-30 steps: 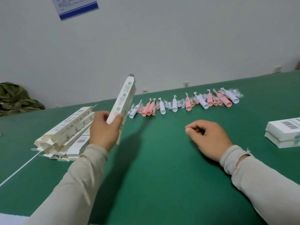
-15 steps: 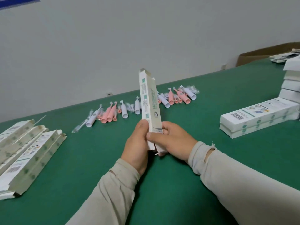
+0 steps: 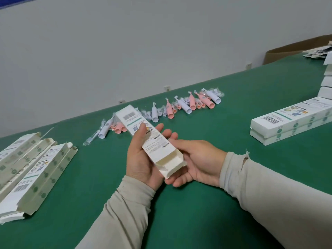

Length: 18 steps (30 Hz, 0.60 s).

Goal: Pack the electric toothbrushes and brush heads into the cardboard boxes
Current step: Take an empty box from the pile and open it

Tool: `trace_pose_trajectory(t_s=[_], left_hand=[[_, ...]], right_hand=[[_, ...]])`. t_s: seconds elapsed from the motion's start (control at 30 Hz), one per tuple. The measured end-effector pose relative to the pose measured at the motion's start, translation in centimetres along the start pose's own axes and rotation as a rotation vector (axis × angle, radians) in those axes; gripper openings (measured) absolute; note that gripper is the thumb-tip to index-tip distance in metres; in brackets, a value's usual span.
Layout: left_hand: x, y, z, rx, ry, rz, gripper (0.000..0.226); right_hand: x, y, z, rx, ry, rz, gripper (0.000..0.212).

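Note:
I hold a long white cardboard box (image 3: 142, 131) above the green table (image 3: 206, 203), its open end with flaps out pointing toward me. My left hand (image 3: 139, 159) grips it, thumb across the printed top face. My right hand (image 3: 195, 159) cups the box from below on the right, fingers stretched under it. A row of pink and white electric toothbrushes (image 3: 190, 104) and small bagged brush heads (image 3: 162, 111) lies along the table's far edge behind the box.
Several open flat boxes (image 3: 34, 169) are piled at the left. Two closed boxes (image 3: 291, 124) are stacked at the right, with more white boxes (image 3: 326, 83) stacked behind them. A brown carton (image 3: 294, 49) stands at the far right by the wall.
The box stood upright between both hands half a second ago; now it is tilted down and turned, barcode face up, open end toward me. My right hand has slid underneath it.

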<state>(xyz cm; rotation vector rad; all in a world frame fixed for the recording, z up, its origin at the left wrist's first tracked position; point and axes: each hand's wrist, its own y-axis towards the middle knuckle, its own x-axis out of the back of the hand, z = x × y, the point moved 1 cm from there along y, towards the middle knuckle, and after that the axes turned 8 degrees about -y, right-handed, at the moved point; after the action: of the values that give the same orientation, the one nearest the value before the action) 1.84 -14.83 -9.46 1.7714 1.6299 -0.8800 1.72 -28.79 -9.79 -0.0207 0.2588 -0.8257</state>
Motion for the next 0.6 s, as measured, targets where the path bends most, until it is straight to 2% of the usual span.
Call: trace_pose_trajectory(t_s=[0.13, 0.17, 0.27, 0.43, 0.6], left_hand=[[0.2, 0.5, -0.2, -0.08, -0.026, -0.139, 0.045], [0.2, 0.5, -0.3, -0.104, -0.014, -0.148, 0.042], [0.3, 0.6, -0.5, -0.151, 0.04, -0.136, 0.05], [0.4, 0.9, -0.7, -0.184, 0.014, -0.166, 0.046], [0.7, 0.9, -0.6, -0.173, 0.02, -0.125, 0.054]], right_hand=[[0.5, 1.0, -0.3, 0.177, -0.392, -0.539, 0.02], [0.7, 1.0, -0.2, 0.237, -0.461, -0.62, 0.017], [1.0, 0.7, 0.1, 0.332, -0.467, -0.607, 0.015], [0.3, 0.7, 0.4, 0.377, -0.431, -0.562, 0.016], [-0.1, 0.4, 0.4, 0.398, -0.465, -0.552, 0.014]])
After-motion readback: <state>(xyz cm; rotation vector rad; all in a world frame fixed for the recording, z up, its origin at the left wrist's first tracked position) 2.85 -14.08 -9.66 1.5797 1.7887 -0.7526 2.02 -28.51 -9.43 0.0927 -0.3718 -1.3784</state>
